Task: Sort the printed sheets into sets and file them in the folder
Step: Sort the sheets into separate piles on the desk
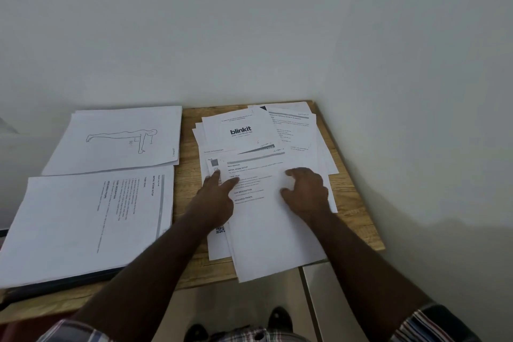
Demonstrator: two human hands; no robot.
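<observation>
Both hands lie flat, gripping nothing: left hand (pixel 219 197) and right hand (pixel 306 193) press the top sheet (pixel 272 233) of the loose pile at 1 o'clock. At 9 o'clock, sorted sheets (pixel 83 219) cover the dark folder (pixel 63 284); further back, the figure drawing (pixel 119 139).

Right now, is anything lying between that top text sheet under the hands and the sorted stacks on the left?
Nothing visible. Both hands, left and right, rest on the top sheet; only bare table lies between it and the text stack and the drawing stack.
</observation>
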